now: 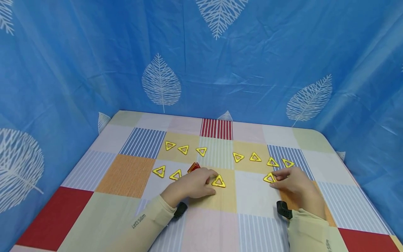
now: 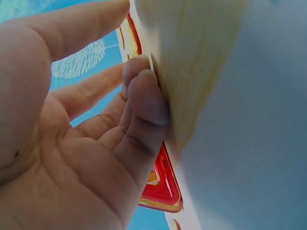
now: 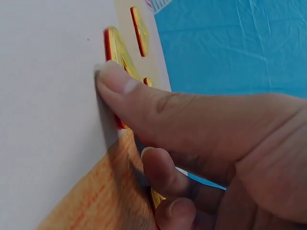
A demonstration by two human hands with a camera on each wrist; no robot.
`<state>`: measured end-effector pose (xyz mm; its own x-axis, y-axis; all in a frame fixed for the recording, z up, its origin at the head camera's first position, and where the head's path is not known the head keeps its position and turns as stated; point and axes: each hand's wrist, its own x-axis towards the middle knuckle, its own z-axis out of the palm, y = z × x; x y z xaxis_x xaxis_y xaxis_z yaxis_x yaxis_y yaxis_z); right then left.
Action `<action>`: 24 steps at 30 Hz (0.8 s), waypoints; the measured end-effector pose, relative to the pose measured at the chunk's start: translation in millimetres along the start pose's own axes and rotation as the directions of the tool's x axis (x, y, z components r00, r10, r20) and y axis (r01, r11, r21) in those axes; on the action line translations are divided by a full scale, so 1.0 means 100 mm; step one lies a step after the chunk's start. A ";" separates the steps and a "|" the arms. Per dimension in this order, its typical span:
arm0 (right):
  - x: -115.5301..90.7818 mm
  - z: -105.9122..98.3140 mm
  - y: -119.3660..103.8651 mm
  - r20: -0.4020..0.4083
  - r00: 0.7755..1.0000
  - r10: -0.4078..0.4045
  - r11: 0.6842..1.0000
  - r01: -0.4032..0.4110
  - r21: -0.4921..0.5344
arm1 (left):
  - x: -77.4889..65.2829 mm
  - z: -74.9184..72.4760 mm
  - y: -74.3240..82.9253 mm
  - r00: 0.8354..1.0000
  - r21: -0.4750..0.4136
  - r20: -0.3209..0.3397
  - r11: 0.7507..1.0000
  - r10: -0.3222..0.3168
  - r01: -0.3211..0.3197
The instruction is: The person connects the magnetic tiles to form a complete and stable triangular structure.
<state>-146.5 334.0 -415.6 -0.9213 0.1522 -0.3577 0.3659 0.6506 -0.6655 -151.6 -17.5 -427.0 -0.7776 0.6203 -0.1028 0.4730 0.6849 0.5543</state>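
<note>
In the head view my left hand (image 1: pixel 196 182) rests on the cloth just left of a yellow triangle frame (image 1: pixel 218 181). Its thumb and index finger are spread at the triangle's left side; the other fingers curl against the cloth in the left wrist view. Behind this hand sits a small red-edged stack of triangles (image 1: pixel 193 167), partly hidden by it. With thumb and index finger, my right hand (image 1: pixel 296 183) pinches the edge of another yellow triangle (image 1: pixel 269 177) on the cloth. The right wrist view shows the thumb covering part of that triangle (image 3: pixel 111 45).
Two yellow triangles (image 1: pixel 159 171) lie left of the left hand. Farther back, three triangles (image 1: pixel 183 149) spread on the left and several (image 1: pixel 255 157) on the right. A patchwork cloth (image 1: pixel 126 213) covers the table, and a blue leaf-print curtain (image 1: pixel 252 70) surrounds its back and sides.
</note>
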 end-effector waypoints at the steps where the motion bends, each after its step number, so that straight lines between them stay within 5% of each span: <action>1: 0.00 0.00 0.00 -0.003 1.000 -0.002 1.000 0.002 -0.003 | 0.00 0.00 0.00 1.000 0.004 0.000 1.000 -0.001 0.001; 17: 0.02 -0.03 -0.03 -0.009 0.989 -0.146 0.971 0.142 -0.194 | 0.00 0.01 0.01 1.000 0.026 0.000 1.000 -0.017 0.017; 24: -0.01 -0.01 -0.10 -0.012 0.976 -0.218 0.960 0.212 -0.182 | -0.01 0.00 0.03 1.000 0.022 -0.006 1.000 -0.013 0.014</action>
<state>-149.0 328.6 -407.9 -0.9805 0.0158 -0.1958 0.1317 0.7926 -0.5953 -149.5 -16.4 -425.5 -0.7864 0.6086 -0.1052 0.4715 0.7016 0.5343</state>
